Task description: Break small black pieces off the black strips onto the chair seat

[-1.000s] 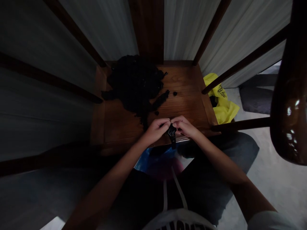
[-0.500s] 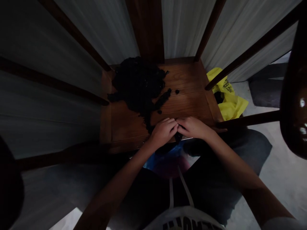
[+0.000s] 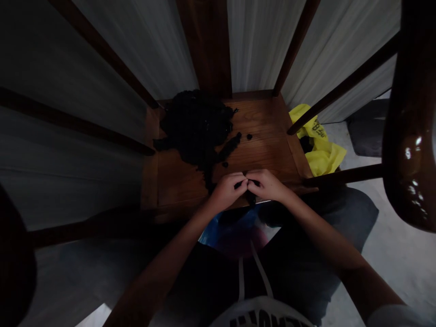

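Observation:
My left hand point(image 3: 226, 191) and my right hand point(image 3: 265, 185) meet at the front edge of a brown wooden board point(image 3: 262, 141), pinching a small black piece point(image 3: 251, 196) between their fingers. Much of that piece is hidden by my fingers. Farther back on the board lies a large, rough black mass point(image 3: 195, 129), possibly fibrous. A black strip point(image 3: 230, 147) and a small black bit point(image 3: 249, 136) lie just right of the mass, apart from my hands.
Dark wooden rails point(image 3: 313, 106) rise around the board, with a pale curtain point(image 3: 259, 45) behind them. A glossy dark wooden post point(image 3: 408, 136) stands at the right. A yellow plastic bag point(image 3: 322, 154) lies beyond the right edge, and a blue bag point(image 3: 231, 229) sits below my hands.
My hands have drawn closer around the black piece, and less of it hangs visibly below them. The whole view has shifted slightly with my head.

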Demonstrator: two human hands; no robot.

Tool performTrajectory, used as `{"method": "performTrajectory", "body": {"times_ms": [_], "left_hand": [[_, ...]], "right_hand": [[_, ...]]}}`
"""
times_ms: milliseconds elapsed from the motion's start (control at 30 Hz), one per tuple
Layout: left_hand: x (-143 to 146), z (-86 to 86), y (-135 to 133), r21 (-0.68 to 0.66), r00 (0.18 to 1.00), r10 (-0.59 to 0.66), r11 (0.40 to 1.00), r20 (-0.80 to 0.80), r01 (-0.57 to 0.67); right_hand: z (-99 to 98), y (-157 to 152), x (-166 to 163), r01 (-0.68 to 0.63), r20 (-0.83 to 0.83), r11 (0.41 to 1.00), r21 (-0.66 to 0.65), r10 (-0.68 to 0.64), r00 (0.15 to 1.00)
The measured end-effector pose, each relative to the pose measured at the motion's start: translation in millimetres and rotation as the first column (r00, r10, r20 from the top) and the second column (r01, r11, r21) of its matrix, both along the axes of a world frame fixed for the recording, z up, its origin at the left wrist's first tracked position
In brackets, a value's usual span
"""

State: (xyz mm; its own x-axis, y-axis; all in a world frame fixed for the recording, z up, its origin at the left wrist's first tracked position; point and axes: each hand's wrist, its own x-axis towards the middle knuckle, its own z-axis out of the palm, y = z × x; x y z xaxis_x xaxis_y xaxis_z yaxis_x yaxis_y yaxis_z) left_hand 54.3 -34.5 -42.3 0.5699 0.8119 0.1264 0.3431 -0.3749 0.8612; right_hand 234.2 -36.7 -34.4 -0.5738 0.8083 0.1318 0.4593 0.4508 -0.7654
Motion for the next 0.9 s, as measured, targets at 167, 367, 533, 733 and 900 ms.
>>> {"method": "performTrajectory", "body": {"times_ms": [167, 367, 533, 733, 900], "left_hand": [[-1.4, -2.7, 3.6, 0.037, 0.999, 0.049, 0.998, -0.016, -0.048], [-1.1, -3.2, 6.5, 0.057, 0.999, -0.001, 0.998, -0.041, 0.003], [1.4, 3.4, 7.2, 0.033, 1.0, -0.007, 0.999, 0.019, 0.007], [0.4, 3.3, 4.9, -0.007, 0.997, -0.02, 1.0, 0.071, 0.021], [-1.4, -0.2, 6.3, -0.021, 0.994, -0.01, 1.0, 0.109, 0.012]], "right_hand": [[4.8, -0.2, 0.0, 0.028, 0.046, 1.0, 0.012, -0.028, 0.999], [7.6, -2.0, 2.5, 0.056, 0.129, 0.997, 0.044, -0.062, 0.99], [5.1, -0.8, 0.0, 0.08, 0.013, 0.997, 0.009, -0.08, 0.997], [1.8, -2.3, -2.6, 0.083, -0.074, 0.996, -0.018, -0.084, 0.994], [-4.7, -4.8, -8.9, 0.121, -0.155, 0.993, -0.015, -0.122, 0.98]]}}
